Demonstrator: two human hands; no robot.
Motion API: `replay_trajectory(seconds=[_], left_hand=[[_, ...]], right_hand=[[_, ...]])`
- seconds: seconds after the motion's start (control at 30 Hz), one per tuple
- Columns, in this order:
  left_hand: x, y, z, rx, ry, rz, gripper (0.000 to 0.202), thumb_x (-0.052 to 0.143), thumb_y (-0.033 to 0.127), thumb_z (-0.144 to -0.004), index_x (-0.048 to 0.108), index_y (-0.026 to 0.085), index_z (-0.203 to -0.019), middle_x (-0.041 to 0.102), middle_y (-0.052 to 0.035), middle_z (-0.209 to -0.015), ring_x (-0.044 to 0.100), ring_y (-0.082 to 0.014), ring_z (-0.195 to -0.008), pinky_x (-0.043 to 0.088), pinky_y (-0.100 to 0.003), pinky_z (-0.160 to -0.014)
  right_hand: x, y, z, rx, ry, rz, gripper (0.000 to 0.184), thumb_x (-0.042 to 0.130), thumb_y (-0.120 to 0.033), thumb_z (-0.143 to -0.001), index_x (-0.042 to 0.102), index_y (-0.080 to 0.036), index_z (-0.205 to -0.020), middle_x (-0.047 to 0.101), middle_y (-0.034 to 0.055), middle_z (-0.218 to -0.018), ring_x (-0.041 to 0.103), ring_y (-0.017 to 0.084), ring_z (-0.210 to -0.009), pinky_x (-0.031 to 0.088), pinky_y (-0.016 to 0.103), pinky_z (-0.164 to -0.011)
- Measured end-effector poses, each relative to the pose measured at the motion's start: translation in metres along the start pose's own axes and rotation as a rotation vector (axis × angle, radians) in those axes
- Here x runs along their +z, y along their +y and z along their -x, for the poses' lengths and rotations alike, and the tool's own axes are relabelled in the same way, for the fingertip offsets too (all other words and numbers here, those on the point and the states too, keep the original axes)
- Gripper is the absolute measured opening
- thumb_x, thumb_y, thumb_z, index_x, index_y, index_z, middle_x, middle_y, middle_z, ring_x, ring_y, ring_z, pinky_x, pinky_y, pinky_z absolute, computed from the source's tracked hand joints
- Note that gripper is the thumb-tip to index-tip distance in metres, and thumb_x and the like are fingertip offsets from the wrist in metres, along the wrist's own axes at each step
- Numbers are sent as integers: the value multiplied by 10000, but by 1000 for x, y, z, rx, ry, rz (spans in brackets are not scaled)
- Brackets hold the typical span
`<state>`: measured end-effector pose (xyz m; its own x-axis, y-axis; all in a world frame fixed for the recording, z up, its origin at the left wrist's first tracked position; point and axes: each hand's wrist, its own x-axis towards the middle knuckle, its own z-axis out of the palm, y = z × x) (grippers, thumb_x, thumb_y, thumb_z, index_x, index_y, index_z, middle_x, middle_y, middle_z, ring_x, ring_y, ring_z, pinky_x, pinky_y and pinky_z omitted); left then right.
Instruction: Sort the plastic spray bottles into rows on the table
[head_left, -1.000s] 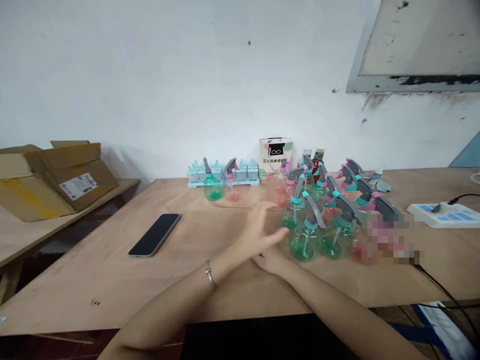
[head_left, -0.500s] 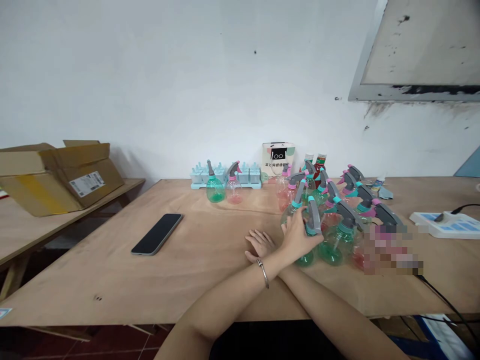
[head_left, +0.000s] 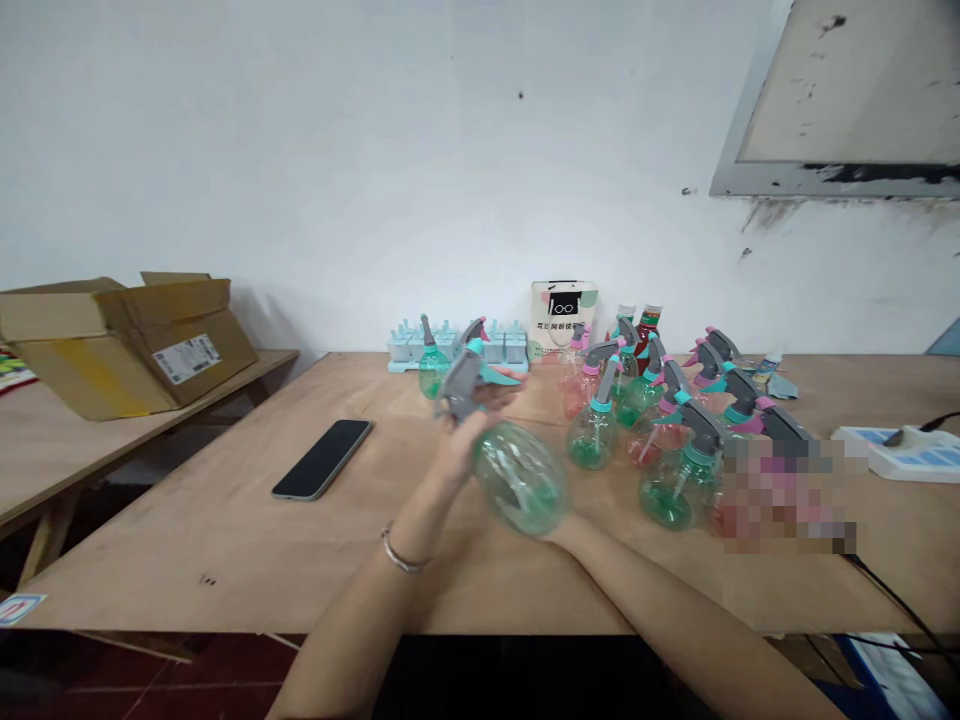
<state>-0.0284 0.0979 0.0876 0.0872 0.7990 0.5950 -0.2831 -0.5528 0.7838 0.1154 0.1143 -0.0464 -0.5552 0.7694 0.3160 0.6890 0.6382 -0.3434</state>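
Note:
My left hand [head_left: 452, 452] is closed round the neck of a clear green spray bottle [head_left: 525, 482], just below its grey trigger head with a teal nozzle. The bottle is lifted off the wooden table [head_left: 225, 540] and tilted, head up-left, base down-right. My right hand [head_left: 568, 528] reaches under the bottle's round body and cups it; its fingers are mostly hidden behind the plastic. A bracelet sits on my left wrist. Just right of the held bottle stands a cluster of several green and pink spray bottles [head_left: 660, 420].
A black phone [head_left: 322, 458] lies flat to the left. A lone green spray bottle [head_left: 431, 370] and pale blue moulds [head_left: 405, 345] stand near the wall beside a white paper bag [head_left: 564, 310]. A white device [head_left: 900, 450] with a cable sits far right. An open cardboard box [head_left: 127, 340] rests on the side table.
My left hand has taken a green bottle from the cluster's front and lifted it left, tilted. My right hand has moved from flat on the table to under the bottle.

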Motion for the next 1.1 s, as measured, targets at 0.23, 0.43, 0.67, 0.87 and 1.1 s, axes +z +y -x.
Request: replay_trajectory(seconds=[0.23,0.43,0.67,0.87,1.1], left_hand=[[-97,-36,-20,-249,124,198,281,546,296,-639,642,188,-880,706,-98,-924,669,-314,-1000,516,-561,-941],[-87,-48,-7,-272,54,38,215,536,385,-645,581,210,-760,644,-80,-806,654,-302,-929,504,-573,-918],[-64,-45,0,-316,-131,184,245,606,368,-535,577,206,-717,635,-68,-720,661,-312,-874,495,-560,-902],[-56,-42,2,-259,-241,356,265,624,320,-509,598,196,-741,646,-33,-697,668,-271,-822,487,-498,-923],[-52,-48,7,-322,-304,387,328,634,261,-528,652,208,-850,677,-37,-760,668,-296,-900,466,-501,-940]], right_hand=[[-15,-8,4,128,-165,-41,529,502,-392,-934,489,-153,-1406,324,142,-1577,247,274,-1486,153,478,-1219],[-19,-9,4,119,-186,-63,526,509,-384,-925,496,-158,-1399,325,137,-1576,251,261,-1487,159,475,-1219],[-18,-7,5,110,-176,-64,526,507,-377,-930,491,-146,-1402,328,154,-1572,265,276,-1480,167,496,-1215],[-19,-6,4,115,-196,-56,532,503,-386,-930,487,-155,-1409,322,136,-1579,253,278,-1484,167,486,-1216],[-18,-6,4,113,-189,-52,537,517,-401,-930,489,-162,-1410,334,136,-1573,266,288,-1478,179,499,-1211]])
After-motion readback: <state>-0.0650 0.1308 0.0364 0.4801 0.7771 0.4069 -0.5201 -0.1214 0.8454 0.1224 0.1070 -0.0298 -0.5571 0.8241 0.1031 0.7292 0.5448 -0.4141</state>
